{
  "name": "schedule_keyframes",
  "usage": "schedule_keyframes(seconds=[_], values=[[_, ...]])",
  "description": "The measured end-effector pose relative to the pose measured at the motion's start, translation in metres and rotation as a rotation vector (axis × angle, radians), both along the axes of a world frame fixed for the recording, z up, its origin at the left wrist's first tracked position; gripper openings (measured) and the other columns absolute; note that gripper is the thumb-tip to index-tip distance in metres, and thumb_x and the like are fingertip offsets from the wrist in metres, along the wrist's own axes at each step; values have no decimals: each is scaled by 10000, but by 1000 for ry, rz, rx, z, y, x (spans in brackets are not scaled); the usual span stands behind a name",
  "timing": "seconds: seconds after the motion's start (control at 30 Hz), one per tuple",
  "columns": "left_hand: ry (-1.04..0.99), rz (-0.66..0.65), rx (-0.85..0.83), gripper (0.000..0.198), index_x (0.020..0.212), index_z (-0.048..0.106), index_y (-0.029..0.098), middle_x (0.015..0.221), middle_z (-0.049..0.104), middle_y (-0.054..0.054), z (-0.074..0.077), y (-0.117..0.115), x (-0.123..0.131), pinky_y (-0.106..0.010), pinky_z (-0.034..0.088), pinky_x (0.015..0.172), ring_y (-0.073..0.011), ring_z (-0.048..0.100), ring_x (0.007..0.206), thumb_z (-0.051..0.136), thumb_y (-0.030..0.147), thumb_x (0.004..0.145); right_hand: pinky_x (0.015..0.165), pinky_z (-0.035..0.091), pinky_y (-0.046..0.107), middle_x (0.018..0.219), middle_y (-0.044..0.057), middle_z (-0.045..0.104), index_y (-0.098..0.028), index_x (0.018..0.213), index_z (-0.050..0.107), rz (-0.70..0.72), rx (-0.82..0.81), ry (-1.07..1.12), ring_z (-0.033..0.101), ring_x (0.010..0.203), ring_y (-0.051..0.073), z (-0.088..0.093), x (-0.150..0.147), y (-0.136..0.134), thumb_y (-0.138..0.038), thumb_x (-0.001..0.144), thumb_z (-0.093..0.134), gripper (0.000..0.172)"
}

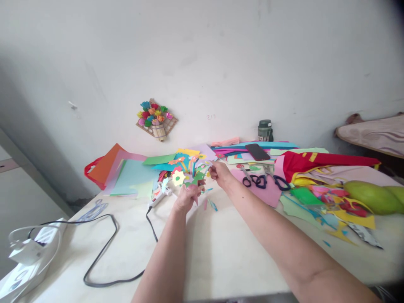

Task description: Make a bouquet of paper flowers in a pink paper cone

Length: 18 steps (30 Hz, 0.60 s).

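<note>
My left hand [187, 197] is closed around the lower end of a paper flower bouquet [178, 177], above the middle of the table. The bouquet has yellow, red, orange and white paper flowers with green paper leaves, and a pink pointed end shows below the fingers. At its right side my right hand [218, 172] pinches a pale paper flower [206, 165] near the edge of the bunch. The fingertips of the right hand are partly hidden. Just left of the bouquet a white glue gun [159, 197] lies on the table.
Coloured paper sheets [129, 176] lie at the back left. Scissors [260, 182], a phone [257, 152] and a dark green bottle [265, 131] are on the right and back. Paper scraps [334, 206] and a green fruit [366, 197] lie far right. A black cord [110, 244] runs to a power strip [41, 261].
</note>
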<state>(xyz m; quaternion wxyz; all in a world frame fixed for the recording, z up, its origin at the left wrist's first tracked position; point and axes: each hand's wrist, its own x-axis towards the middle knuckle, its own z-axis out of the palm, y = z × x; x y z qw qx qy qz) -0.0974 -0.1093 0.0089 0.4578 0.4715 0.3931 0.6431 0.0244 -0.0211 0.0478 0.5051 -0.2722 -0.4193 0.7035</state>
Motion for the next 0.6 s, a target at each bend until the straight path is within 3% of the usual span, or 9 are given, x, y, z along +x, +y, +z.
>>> schedule_keyframes(seconds=[0.3,0.43,0.6], values=[[40,-70,21,490,974,678,129,1041,666,-134,-5,3,-4,-191,330,425,-120,566,641,776,301,527,341,128,173,400,-52,468,-165,596,487,37,134,-72,257,315,20,3,-1,-5,-240,660,616,163],[43,-68,26,461,931,673,114,1043,664,-148,-4,3,-4,-187,329,413,-146,596,679,771,307,524,335,135,176,420,-35,489,-176,617,468,-4,78,-18,274,320,31,7,2,-4,-254,704,604,179],[40,-71,25,414,888,668,118,1034,663,-139,-4,4,-4,-183,329,416,-139,592,673,770,284,523,334,150,172,413,-69,395,-182,619,444,29,3,104,233,333,30,10,5,-4,-209,729,569,169]])
